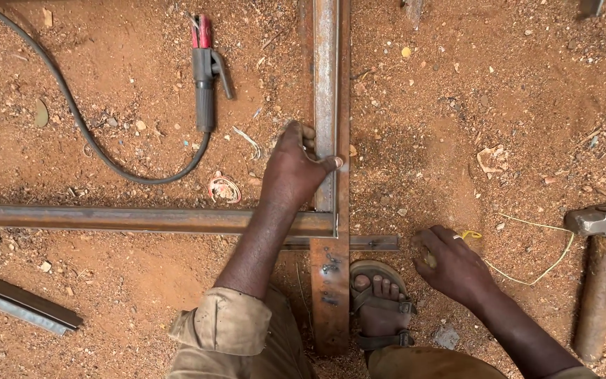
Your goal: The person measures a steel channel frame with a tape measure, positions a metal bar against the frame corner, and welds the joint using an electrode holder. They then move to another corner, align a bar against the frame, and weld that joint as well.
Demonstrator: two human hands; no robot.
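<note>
The left hand presses on the upright steel bar, thumb on its top face and fingers curled over its far edge, so it grips the bar just above the corner joint. The right hand rests on the red ground to the right of that bar, fingers loosely bent; I cannot tell if it pinches something small.

I think the bar could slip out of square, because only one hand and the sandalled foot below the joint keep it steady on loose gravel. The electrode holder, left of the bar, lies with its cable near the arm.

The upright bar is a rusty angle profile with a shiny grey strip. It crosses the long horizontal bar, which runs to the left. A hammer lies far to the right.
</note>
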